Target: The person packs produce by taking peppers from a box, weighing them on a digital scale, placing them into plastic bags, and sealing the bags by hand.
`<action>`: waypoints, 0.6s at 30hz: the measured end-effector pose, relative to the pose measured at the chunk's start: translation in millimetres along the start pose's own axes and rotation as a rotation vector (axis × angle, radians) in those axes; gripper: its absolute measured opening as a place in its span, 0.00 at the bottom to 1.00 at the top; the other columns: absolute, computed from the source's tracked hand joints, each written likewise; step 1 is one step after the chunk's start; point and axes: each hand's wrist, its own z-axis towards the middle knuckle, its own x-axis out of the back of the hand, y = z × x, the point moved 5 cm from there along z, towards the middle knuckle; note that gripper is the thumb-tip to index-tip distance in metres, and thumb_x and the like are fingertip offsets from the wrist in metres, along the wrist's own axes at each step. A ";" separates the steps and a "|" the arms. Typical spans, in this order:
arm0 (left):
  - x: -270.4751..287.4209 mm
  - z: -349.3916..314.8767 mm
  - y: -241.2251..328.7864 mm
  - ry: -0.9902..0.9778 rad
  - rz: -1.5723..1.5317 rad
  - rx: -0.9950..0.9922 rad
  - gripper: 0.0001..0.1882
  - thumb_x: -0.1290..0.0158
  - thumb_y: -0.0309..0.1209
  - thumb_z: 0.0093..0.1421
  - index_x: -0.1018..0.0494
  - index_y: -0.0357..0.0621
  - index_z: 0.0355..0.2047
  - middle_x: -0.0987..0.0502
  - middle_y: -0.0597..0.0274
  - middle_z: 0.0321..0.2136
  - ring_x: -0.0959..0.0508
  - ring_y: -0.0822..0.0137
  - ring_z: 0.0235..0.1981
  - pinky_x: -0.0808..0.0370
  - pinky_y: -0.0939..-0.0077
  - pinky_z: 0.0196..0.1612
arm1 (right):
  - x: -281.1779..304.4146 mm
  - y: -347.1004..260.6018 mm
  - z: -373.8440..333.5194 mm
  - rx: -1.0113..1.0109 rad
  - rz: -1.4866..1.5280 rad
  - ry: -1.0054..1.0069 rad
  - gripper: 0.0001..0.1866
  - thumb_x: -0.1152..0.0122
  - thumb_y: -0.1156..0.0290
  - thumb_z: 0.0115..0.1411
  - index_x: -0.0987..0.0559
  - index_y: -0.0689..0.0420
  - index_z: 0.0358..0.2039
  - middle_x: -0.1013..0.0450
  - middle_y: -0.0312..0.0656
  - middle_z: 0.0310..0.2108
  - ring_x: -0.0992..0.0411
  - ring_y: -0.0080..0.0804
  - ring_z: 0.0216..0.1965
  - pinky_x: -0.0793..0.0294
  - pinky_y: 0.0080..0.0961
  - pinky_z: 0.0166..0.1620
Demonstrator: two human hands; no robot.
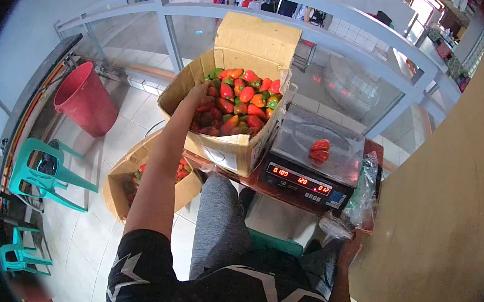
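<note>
My left hand (200, 95) reaches over the left wall of a cardboard box (228, 151). Its fingers bend down among red and green bell peppers (247, 94), and the fingertips are partly hidden there, so I cannot tell whether they grip one. Low at the right, beside the table corner, my right hand (349, 251) is closed on a crumpled clear plastic bag (335, 227). Between the hands stands a black digital scale (306, 184) with a metal pan and lit red digits. Two red peppers (320, 150) lie together on the pan.
More clear and green plastic (364, 190) lies right of the scale on the brown table (369, 222). A second cardboard box (117, 188) of peppers sits on the floor under my left arm. Green plastic stools (45, 171) and a red bin (86, 99) stand left. A tan board (440, 231) rises right.
</note>
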 end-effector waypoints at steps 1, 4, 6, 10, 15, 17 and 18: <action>5.5 -2.6 1.5 0.049 0.022 -0.072 0.28 0.40 0.35 0.40 0.35 0.48 0.44 0.33 0.44 0.44 0.29 0.45 0.41 0.31 0.60 0.47 | -1.7 -5.7 2.7 0.020 -0.045 -0.004 0.20 0.60 0.85 0.43 0.31 0.67 0.40 0.31 0.50 0.32 0.33 0.44 0.36 0.35 0.29 0.42; 20.4 -16.4 2.3 0.082 -0.205 -0.054 0.26 0.42 0.32 0.42 0.34 0.42 0.43 0.30 0.51 0.40 0.27 0.52 0.39 0.29 0.65 0.44 | 2.5 -17.3 -0.1 -0.002 0.060 -0.036 0.20 0.60 0.85 0.44 0.32 0.66 0.41 0.31 0.51 0.35 0.33 0.43 0.40 0.37 0.31 0.47; 27.4 -27.9 14.3 0.059 -0.454 0.029 0.25 0.42 0.31 0.44 0.33 0.40 0.43 0.28 0.54 0.38 0.27 0.55 0.39 0.28 0.68 0.43 | 4.0 -10.4 0.6 -0.030 0.078 -0.037 0.20 0.60 0.85 0.45 0.32 0.66 0.41 0.32 0.52 0.36 0.33 0.45 0.41 0.38 0.33 0.48; 37.4 -48.8 45.8 -0.028 -1.095 0.072 0.16 0.50 0.31 0.52 0.32 0.39 0.42 0.26 0.57 0.33 0.26 0.64 0.35 0.25 0.74 0.35 | 5.5 -17.3 0.7 -0.072 0.036 -0.084 0.19 0.59 0.85 0.44 0.32 0.64 0.41 0.33 0.51 0.38 0.34 0.46 0.43 0.40 0.34 0.50; 29.5 -32.4 -14.0 -0.163 -1.742 0.149 0.17 0.55 0.41 0.57 0.33 0.40 0.39 0.27 0.56 0.33 0.25 0.63 0.31 0.23 0.76 0.26 | -2.9 -26.7 5.2 -0.081 0.026 -0.096 0.17 0.58 0.84 0.45 0.32 0.64 0.38 0.32 0.50 0.35 0.34 0.45 0.40 0.38 0.33 0.47; 31.6 -28.4 5.7 -0.196 -1.819 0.174 0.18 0.54 0.42 0.56 0.33 0.40 0.39 0.27 0.55 0.34 0.24 0.63 0.31 0.23 0.76 0.26 | 4.3 -23.6 4.1 -0.099 0.046 -0.085 0.15 0.58 0.84 0.46 0.32 0.64 0.37 0.32 0.50 0.34 0.33 0.44 0.39 0.37 0.33 0.45; 35.2 -29.7 18.1 -0.211 -1.892 0.206 0.20 0.53 0.43 0.56 0.33 0.40 0.40 0.27 0.54 0.35 0.24 0.62 0.31 0.23 0.76 0.26 | 5.3 -17.1 3.6 -0.139 0.036 -0.142 0.17 0.57 0.83 0.45 0.31 0.65 0.39 0.32 0.51 0.37 0.33 0.46 0.41 0.37 0.33 0.46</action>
